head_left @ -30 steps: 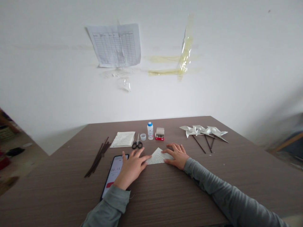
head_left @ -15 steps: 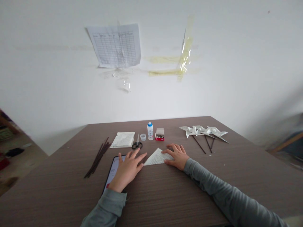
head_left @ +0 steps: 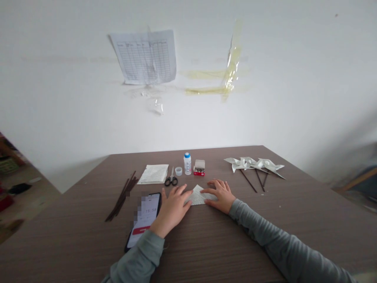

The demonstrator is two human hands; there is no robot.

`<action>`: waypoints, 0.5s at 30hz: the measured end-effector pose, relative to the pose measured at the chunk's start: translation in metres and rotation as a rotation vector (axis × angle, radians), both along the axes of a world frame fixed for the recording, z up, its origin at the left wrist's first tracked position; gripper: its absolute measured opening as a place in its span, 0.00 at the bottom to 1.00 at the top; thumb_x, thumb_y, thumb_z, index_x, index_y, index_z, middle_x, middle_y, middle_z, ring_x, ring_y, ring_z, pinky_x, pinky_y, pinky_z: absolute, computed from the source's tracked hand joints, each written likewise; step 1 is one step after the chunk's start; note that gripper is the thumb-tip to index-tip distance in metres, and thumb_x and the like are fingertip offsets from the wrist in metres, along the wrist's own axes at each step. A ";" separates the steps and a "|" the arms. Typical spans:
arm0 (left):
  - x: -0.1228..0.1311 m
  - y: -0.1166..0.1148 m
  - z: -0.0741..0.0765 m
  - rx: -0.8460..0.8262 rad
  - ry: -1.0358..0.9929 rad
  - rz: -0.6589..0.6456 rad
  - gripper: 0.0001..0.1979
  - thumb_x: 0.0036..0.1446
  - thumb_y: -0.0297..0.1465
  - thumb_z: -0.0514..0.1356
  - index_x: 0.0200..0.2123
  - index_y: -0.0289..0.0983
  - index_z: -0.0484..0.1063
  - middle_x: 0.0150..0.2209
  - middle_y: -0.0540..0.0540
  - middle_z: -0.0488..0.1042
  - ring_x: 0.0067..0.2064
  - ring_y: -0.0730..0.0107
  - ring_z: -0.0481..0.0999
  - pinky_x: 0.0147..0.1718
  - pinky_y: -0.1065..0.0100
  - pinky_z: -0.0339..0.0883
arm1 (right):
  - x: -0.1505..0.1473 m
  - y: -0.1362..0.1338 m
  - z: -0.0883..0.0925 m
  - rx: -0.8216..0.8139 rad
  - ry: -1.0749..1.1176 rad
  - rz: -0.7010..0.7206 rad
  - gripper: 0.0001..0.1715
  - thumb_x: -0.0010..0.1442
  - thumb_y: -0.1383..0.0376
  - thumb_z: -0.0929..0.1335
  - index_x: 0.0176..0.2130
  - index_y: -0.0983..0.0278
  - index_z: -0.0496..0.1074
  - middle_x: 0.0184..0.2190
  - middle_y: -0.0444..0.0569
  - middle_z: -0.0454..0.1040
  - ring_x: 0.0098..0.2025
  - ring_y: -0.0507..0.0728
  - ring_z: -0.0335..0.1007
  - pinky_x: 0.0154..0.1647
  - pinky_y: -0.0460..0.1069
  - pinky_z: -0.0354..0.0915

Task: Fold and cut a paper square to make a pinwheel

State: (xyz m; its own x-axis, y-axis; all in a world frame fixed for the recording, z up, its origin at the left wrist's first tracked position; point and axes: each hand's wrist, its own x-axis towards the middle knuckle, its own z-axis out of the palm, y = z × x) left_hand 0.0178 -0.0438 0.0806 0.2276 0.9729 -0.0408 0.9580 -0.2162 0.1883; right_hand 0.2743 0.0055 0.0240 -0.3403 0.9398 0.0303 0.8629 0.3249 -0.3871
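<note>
Moved: left hand (head_left: 172,210) has slid forward and right since the earlier frame, its fingertips now over the paper's left corner.
Left hand fingers (head_left: 183,192): spread and pressed down on the paper, open, with no pinch.
Right hand (head_left: 220,197): flat, with its fingers (head_left: 213,189) spread and resting on the paper's right end, holding nothing between them.
Folded paper triangle (head_left: 198,197): lying flat between both hands, mid-surface (head_left: 235,239).
Beside the left hand: smartphone (head_left: 144,220), lit, partly blurred, just touching the hand's edge; dark thin sticks (head_left: 122,198) lie further left.
Far edge: paper sheet (head_left: 153,174), scissors (head_left: 171,179), small clear cup (head_left: 178,171), blue-capped plastic bottle (head_left: 187,164), and a small red-and-white box (head_left: 199,168).
Far right corner: paper pinwheels (head_left: 253,164) on dark sticks.
</note>
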 end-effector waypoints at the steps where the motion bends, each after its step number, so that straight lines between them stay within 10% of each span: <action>1: 0.004 0.001 -0.001 -0.002 0.007 0.000 0.28 0.87 0.35 0.64 0.82 0.60 0.85 0.91 0.44 0.75 0.91 0.32 0.71 0.92 0.15 0.54 | -0.001 -0.001 0.000 0.010 0.009 -0.001 0.30 0.78 0.53 0.81 0.74 0.37 0.91 0.86 0.51 0.79 0.91 0.85 0.63 0.95 0.87 0.51; 15: 0.025 0.010 0.005 -0.013 -0.027 0.029 0.18 0.83 0.39 0.73 0.70 0.47 0.90 0.92 0.35 0.72 0.90 0.29 0.72 0.89 0.10 0.56 | -0.018 -0.005 0.006 -0.009 0.007 -0.083 0.31 0.76 0.44 0.84 0.73 0.43 0.91 0.83 0.55 0.78 0.90 0.84 0.64 0.96 0.85 0.48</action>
